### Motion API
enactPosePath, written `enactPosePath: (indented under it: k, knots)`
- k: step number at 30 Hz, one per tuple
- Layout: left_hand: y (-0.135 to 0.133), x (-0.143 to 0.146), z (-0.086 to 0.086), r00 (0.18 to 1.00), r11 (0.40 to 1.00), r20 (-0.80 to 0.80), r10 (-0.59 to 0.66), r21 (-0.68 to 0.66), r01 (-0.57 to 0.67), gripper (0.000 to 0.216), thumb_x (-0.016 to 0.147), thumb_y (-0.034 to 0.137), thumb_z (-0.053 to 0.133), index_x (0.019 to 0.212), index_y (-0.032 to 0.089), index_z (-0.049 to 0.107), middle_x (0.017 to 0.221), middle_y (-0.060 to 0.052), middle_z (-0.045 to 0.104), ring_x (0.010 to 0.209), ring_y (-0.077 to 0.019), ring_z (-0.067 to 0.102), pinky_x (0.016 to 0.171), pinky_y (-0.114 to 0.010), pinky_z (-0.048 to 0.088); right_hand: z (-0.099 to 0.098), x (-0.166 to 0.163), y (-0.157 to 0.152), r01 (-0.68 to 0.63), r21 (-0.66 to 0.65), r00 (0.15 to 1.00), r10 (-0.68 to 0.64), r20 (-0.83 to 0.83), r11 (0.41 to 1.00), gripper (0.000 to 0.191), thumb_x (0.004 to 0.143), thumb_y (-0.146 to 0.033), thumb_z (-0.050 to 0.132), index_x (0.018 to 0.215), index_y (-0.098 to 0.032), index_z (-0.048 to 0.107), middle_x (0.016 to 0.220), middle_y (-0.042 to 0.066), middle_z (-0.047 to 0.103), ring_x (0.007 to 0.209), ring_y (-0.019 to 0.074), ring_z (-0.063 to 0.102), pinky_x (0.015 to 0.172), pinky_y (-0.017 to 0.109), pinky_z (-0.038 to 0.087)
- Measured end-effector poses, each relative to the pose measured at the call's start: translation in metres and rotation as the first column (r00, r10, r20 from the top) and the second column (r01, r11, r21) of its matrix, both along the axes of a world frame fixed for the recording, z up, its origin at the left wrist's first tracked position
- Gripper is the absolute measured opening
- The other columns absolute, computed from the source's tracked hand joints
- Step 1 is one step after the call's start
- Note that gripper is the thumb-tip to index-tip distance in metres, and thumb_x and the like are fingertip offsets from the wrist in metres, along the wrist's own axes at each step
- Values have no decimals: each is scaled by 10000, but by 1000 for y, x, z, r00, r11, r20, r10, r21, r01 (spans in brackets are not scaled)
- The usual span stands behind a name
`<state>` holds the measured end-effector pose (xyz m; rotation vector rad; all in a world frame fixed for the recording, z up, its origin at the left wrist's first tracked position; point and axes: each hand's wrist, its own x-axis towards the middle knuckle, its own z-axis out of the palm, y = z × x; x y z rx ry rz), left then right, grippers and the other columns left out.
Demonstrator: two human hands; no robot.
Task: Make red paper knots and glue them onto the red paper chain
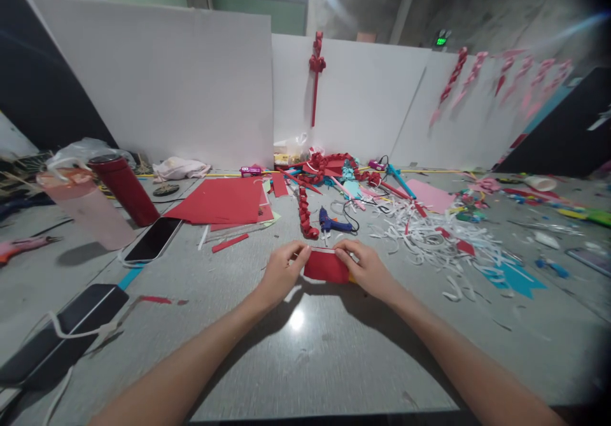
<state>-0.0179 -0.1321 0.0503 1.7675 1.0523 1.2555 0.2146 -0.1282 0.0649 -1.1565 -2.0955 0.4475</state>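
Note:
Between my two hands a small piece of red paper (327,267) is stretched, with a pale strip along its top edge. My left hand (287,265) pinches its upper left corner between thumb and fingers. The upper right corner is pinched by my right hand (363,264), and a bit of something yellow shows beneath that hand. Just beyond the paper lies a blue glue gun (334,223), its nozzle pointing toward me. Left of the gun is a twisted red paper strip (305,213).
Red sheets (219,200), a phone (153,240), a red flask (125,190), a pink bottle (88,206) and a black power bank (62,333) stand or lie left. Shredded white paper (429,235) is heaped right. White boards (157,82) rise behind, hung with paper twists (451,82).

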Motion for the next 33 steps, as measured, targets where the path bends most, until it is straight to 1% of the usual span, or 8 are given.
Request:
enactPosePath:
  k: [3,6,8,11,13,19,27,33]
  knots:
    - [-2,1,1,1000,1000,-12,-1,3,1,287,977,405,591,917,182,761,892,-76,759,823,-205,666,796,-316,507,0,-3,-1,27,33,999,-26,-31,999,228,1063,-326,485,981,-218,669,978,56,722,944,231,659,862,362,505]
    - [-3,4,-2,998,998,2,64,-26,-64,292,961,402,617,897,169,782,871,-91,774,795,-217,684,780,-336,527,-6,-11,-5,126,231,989,-102,-111,965,152,1042,-297,536,1078,-224,665,1087,98,685,1065,264,644,960,421,512]
    - [-5,6,-3,996,995,26,84,-55,-82,298,952,416,633,903,173,799,883,-100,786,799,-227,700,773,-348,541,-10,-19,-12,126,307,989,-94,-119,943,154,1043,-274,537,1120,-241,666,1092,106,678,1070,271,646,967,442,527]
    - [-10,10,-2,996,994,42,78,-80,-74,289,933,434,660,902,194,819,883,-99,801,796,-239,718,773,-368,557,-13,-30,-23,11,286,998,5,-55,958,199,1054,-234,515,1169,-262,676,1093,95,710,1030,261,677,941,441,562]
    - [-13,12,-1,997,995,37,64,-75,-61,279,929,427,662,901,203,825,878,-96,805,793,-242,723,780,-379,565,-14,-34,-27,-14,274,998,28,-47,962,218,1052,-214,518,1194,-258,678,1116,92,726,1037,257,690,945,441,573]
    - [-19,15,-1,999,999,-21,40,8,-40,228,946,307,625,990,210,827,994,-92,814,867,-237,743,849,-376,565,-17,-35,-28,28,268,997,-8,-74,963,194,1038,-203,551,1154,-251,700,1086,85,745,1022,252,708,934,433,583]
    - [-19,13,-5,987,992,-149,68,111,-51,210,965,240,599,989,196,803,978,-79,803,858,-213,730,830,-332,529,-17,-34,-29,21,278,999,-9,-45,960,218,1029,-190,562,1172,-255,713,1096,77,757,1019,246,718,946,437,586]
    - [-17,8,-6,959,966,-280,32,257,43,208,1000,206,571,1077,194,764,1001,-71,783,902,-201,704,864,-322,511,-17,-33,-28,15,287,1000,-8,-27,958,204,1015,-169,582,1155,-231,717,1082,82,765,994,240,722,925,418,594]
